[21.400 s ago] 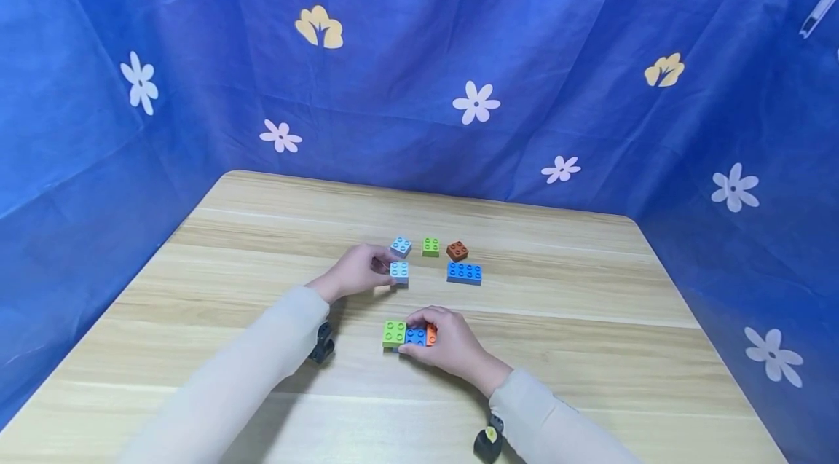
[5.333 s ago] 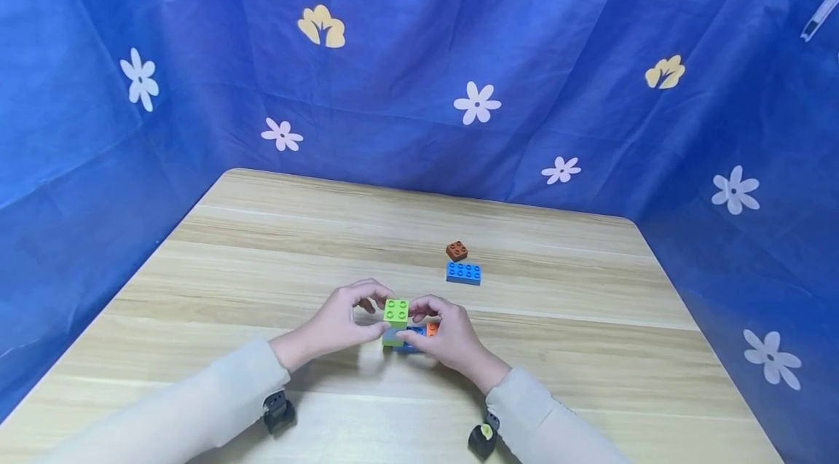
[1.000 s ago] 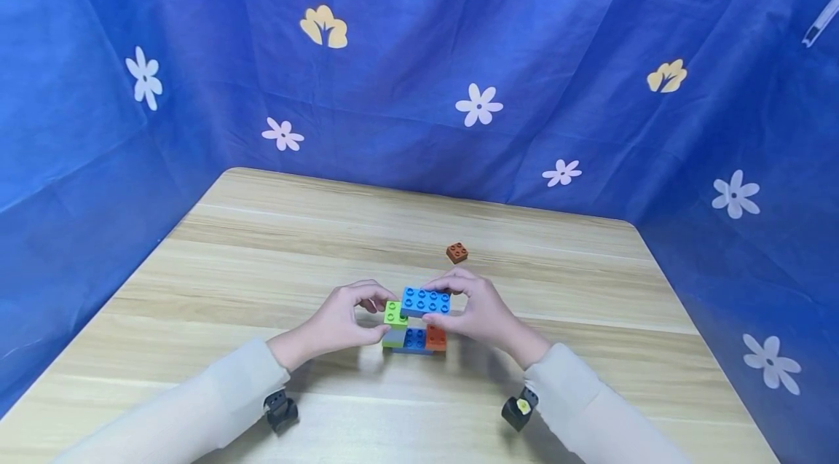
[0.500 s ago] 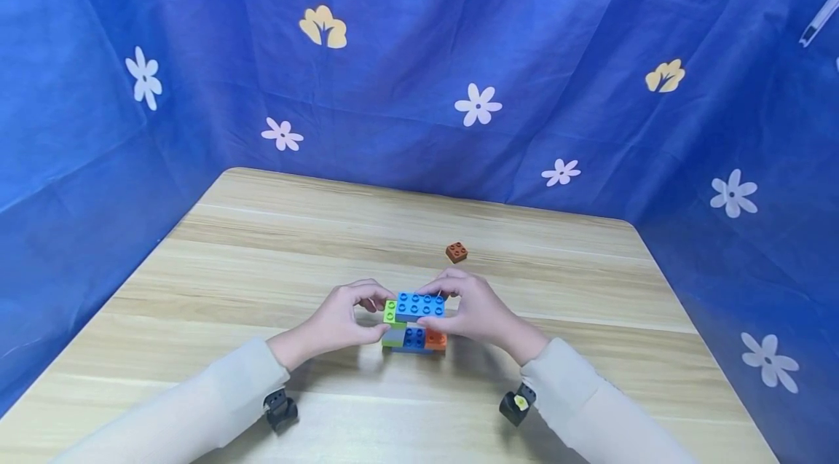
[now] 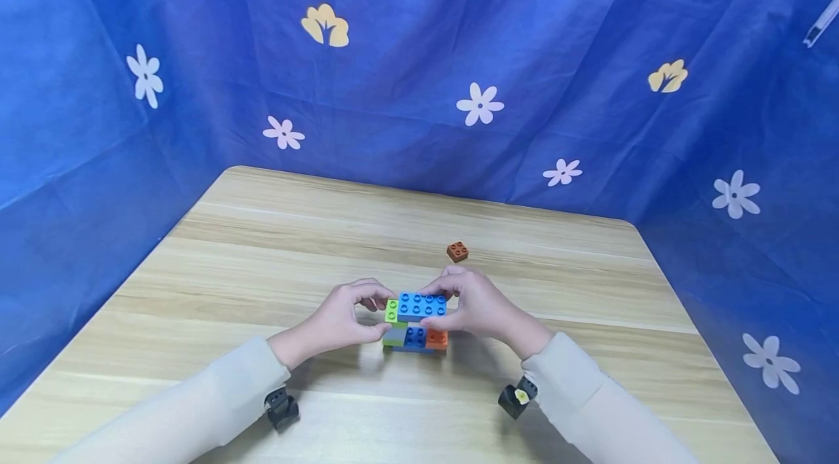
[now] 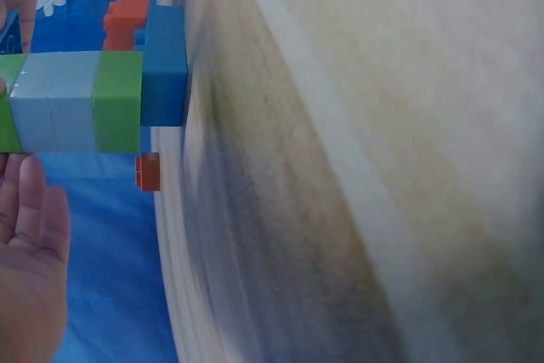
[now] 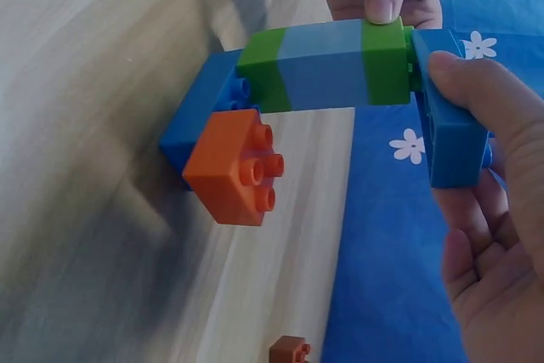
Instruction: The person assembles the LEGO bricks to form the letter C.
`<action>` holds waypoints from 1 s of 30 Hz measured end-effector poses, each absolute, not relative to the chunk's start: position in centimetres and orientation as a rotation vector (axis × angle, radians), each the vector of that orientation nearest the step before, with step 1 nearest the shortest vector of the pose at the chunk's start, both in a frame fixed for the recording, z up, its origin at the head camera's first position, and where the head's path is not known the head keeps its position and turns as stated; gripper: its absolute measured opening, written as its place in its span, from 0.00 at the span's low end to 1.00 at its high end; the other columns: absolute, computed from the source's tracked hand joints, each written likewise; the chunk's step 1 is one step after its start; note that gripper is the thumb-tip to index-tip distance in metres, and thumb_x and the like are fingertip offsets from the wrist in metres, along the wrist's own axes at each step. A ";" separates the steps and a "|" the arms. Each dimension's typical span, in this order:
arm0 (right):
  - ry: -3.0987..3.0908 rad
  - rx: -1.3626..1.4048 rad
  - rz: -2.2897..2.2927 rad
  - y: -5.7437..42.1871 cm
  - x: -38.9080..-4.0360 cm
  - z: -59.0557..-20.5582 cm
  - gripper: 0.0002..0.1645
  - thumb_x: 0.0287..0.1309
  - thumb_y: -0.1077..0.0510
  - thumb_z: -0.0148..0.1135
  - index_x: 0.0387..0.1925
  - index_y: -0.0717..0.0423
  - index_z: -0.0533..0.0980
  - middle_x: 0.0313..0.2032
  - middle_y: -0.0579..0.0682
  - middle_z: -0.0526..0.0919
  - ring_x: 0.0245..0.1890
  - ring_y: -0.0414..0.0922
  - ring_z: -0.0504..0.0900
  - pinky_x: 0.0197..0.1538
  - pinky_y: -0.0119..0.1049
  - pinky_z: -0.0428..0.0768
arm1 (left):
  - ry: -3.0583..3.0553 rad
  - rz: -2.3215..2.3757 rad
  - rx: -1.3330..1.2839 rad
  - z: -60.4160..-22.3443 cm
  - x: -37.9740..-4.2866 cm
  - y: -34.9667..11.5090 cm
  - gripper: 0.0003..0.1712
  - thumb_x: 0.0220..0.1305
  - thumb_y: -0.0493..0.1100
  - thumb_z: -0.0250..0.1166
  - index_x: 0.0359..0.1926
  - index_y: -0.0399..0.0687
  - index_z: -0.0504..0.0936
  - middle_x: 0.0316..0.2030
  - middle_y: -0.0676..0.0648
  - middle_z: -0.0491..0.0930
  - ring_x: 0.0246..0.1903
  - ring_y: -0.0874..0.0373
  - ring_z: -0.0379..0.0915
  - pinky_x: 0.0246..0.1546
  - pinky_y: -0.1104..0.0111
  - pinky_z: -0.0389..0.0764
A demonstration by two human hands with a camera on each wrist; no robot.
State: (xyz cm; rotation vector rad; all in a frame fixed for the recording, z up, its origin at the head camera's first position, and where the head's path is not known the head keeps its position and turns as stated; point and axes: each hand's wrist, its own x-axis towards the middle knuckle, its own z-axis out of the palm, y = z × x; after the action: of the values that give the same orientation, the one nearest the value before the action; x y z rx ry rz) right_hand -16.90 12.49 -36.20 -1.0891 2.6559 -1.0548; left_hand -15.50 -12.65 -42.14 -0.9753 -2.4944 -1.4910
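Observation:
My right hand (image 5: 481, 307) pinches a long blue brick (image 5: 422, 307) above the tower, overhanging to the right. In the right wrist view its left end meets the top green brick (image 7: 385, 61); studs show in the slight gap. My left hand (image 5: 337, 318) pinches that green brick between thumb and fingers. Beneath it are two light blue bricks (image 6: 55, 101) and a lower green brick (image 6: 117, 101). A blue base brick (image 7: 200, 104) carries the tower at its left end and an orange brick (image 7: 223, 167) at its right.
A loose brown brick (image 5: 457, 251) lies on the wooden table (image 5: 295, 223) behind the tower. A blue patterned cloth (image 5: 406, 136) hangs along the table's back and sides.
The light blue and green bricks, earlier loose, are now stacked. My right hand took the long blue brick from the table, then shifted it left and lowered it onto the top green brick.

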 end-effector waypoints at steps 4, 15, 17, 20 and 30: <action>2.649 -1.094 -1.054 12.5 -17.0 -36.2 0.22 0.42 0.54 0.78 0.42 0.53 0.84 0.33 0.37 0.77 0.32 0.37 0.73 0.34 0.31 0.76 | -2.486 -1.474 -0.988 -42.1 -15.5 -12.6 0.22 0.44 0.33 0.73 0.45 0.42 0.82 0.37 0.53 0.80 0.34 0.47 0.77 0.39 0.64 0.80; 2.658 -1.074 -1.070 12.4 -17.0 -36.5 0.22 0.40 0.56 0.78 0.41 0.55 0.84 0.33 0.39 0.78 0.32 0.37 0.73 0.33 0.32 0.77 | -2.481 -1.474 -1.013 -42.0 -15.6 -12.6 0.22 0.44 0.32 0.72 0.45 0.41 0.81 0.38 0.52 0.80 0.34 0.48 0.77 0.39 0.64 0.81; 2.657 -1.075 -1.071 12.3 -17.0 -36.5 0.22 0.40 0.56 0.78 0.41 0.55 0.84 0.34 0.39 0.79 0.32 0.37 0.73 0.33 0.32 0.77 | -2.507 -1.483 -1.020 -41.8 -15.7 -12.6 0.23 0.44 0.31 0.72 0.46 0.40 0.80 0.40 0.50 0.80 0.36 0.50 0.77 0.40 0.61 0.81; 2.654 -1.080 -1.068 12.3 -17.0 -36.5 0.22 0.40 0.56 0.78 0.41 0.55 0.84 0.34 0.39 0.79 0.32 0.37 0.73 0.33 0.30 0.76 | -2.540 -1.505 -1.024 -41.4 -15.6 -12.3 0.26 0.45 0.32 0.72 0.49 0.40 0.78 0.43 0.50 0.80 0.39 0.54 0.75 0.43 0.58 0.80; 2.649 -1.070 -1.058 12.3 -16.9 -36.4 0.21 0.42 0.55 0.78 0.41 0.54 0.84 0.33 0.38 0.78 0.33 0.38 0.72 0.34 0.31 0.76 | -2.398 -1.628 -0.885 -40.6 -14.8 -10.6 0.22 0.46 0.33 0.74 0.46 0.40 0.81 0.41 0.49 0.81 0.39 0.53 0.75 0.41 0.56 0.79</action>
State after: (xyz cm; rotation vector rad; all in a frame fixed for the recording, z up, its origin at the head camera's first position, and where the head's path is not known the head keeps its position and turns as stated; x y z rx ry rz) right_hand -16.91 12.34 -36.40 -1.0705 2.6494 -1.0580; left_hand -14.76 -10.58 -40.63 -0.8847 -2.3976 -1.6281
